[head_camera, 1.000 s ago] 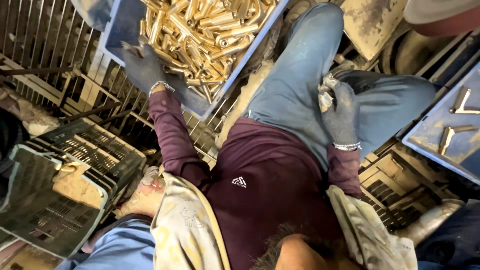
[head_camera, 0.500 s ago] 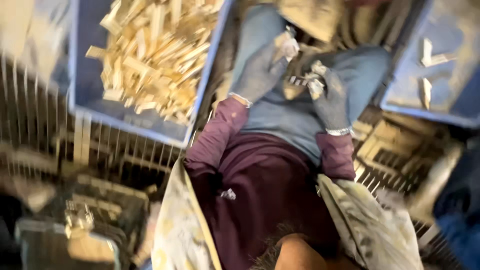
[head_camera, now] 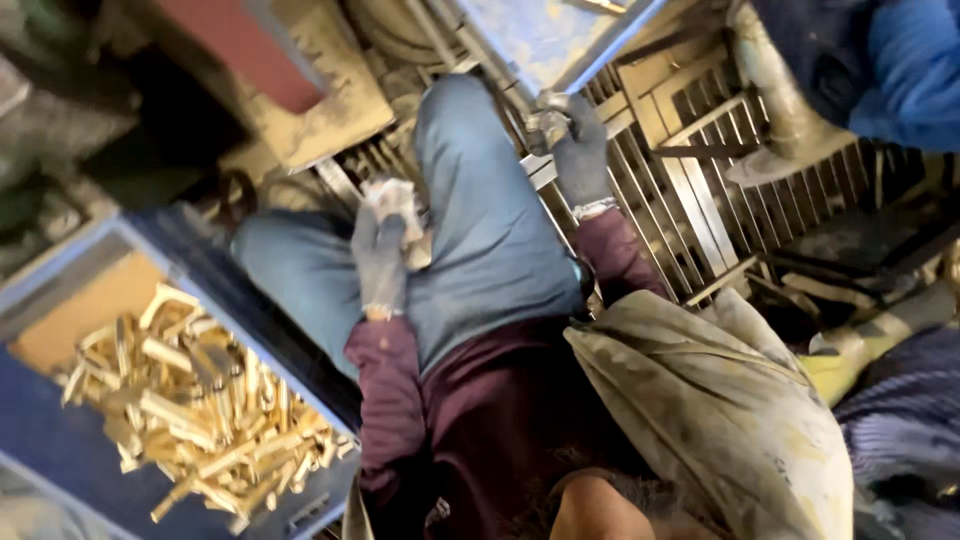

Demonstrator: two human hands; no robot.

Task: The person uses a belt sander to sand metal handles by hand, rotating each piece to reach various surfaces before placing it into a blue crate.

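Metal workshop: bin of brass parts (head_camera: 200, 410), floor grating (head_camera: 690, 190).

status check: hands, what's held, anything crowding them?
Left hand gloved, on lap, gripping a pale rag. Right hand gloved, on a small metal part at the blue tray edge. Bin of brass pieces at left.

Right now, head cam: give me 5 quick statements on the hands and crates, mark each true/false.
1. Both hands wear grey gloves. True: the left hand and the right hand are both gloved.
2. The left hand holds a crumpled pale rag over the lap. True.
3. The blue crate at the person's left is empty. False: it is heaped with brass parts.
4. The right hand rests in the lap. False: it reaches out to the edge of the upper blue tray, closed on a small metal piece.
5. The person wears green trousers. False: the jeans are blue.
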